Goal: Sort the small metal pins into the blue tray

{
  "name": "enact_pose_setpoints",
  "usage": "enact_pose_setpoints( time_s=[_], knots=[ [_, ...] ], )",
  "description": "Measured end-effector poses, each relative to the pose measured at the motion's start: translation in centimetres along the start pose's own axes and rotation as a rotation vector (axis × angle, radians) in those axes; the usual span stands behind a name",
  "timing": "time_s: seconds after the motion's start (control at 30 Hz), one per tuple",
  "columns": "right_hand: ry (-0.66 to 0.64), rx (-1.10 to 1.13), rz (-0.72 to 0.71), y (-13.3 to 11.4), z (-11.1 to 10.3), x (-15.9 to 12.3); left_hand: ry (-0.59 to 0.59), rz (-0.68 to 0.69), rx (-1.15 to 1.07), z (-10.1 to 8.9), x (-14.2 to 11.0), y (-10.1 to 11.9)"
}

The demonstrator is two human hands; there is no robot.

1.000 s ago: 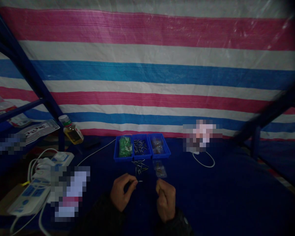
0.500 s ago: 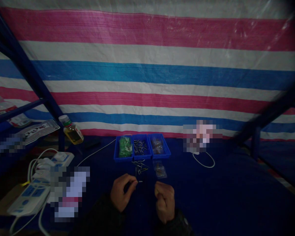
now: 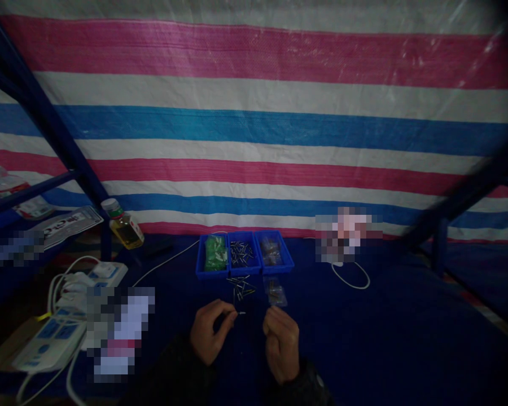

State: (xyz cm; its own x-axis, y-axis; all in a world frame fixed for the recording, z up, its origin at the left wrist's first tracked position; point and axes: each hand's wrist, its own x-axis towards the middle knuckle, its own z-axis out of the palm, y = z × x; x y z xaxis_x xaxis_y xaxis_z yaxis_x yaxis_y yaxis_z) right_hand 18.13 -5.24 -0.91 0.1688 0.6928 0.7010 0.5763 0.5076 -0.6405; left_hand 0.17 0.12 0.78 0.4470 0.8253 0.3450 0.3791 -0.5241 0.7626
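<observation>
My left hand pinches a small metal pin between thumb and forefinger, its tip pointing right. My right hand is curled close beside it, fingers pressed together; whatever it holds is too small to make out. Just beyond the hands lie a loose pile of metal pins and a small clear bag on the dark blue cloth. Behind them stand three blue bins in a row: one with green parts, one with metal pins, one with brownish bagged parts.
White power strips with cables lie at the left. A bottle of yellow liquid stands by a blue frame post. A white cable loop lies at the right. A striped tarpaulin forms the back wall.
My right hand has shifted slightly left, closer to the pin in my left hand. My left hand has stayed put.
</observation>
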Motion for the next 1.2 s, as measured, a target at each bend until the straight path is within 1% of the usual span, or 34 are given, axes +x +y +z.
enact_pose_setpoints(
  time_s=[0.07,0.23,0.43,0.63,0.83,1.03,1.2],
  knots=[
    [-0.023,0.022,0.01,-0.1,0.1,0.1,0.003,-0.003,0.007,0.1,0.0,0.0],
    [-0.144,0.054,0.102,-0.4,0.4,0.4,0.009,0.015,0.011,0.1,0.0,-0.1],
    [-0.26,0.119,0.106,-0.3,0.9,0.2,-0.002,0.045,-0.001,0.1,-0.1,-0.4],
    [-0.293,0.161,0.117,-0.3,0.9,0.2,0.001,0.052,0.008,0.1,-0.1,-0.3],
    [-0.331,0.122,0.169,-0.5,0.8,0.4,-0.022,0.051,0.016,0.2,-0.2,-0.4],
    [-0.357,-0.004,0.192,0.0,1.1,-0.2,-0.094,-0.015,0.034,0.6,-0.5,-0.9],
    [-0.371,-0.064,0.213,0.3,1.4,-0.6,-0.158,-0.018,0.029,0.4,-0.5,-0.8]
  ],
)
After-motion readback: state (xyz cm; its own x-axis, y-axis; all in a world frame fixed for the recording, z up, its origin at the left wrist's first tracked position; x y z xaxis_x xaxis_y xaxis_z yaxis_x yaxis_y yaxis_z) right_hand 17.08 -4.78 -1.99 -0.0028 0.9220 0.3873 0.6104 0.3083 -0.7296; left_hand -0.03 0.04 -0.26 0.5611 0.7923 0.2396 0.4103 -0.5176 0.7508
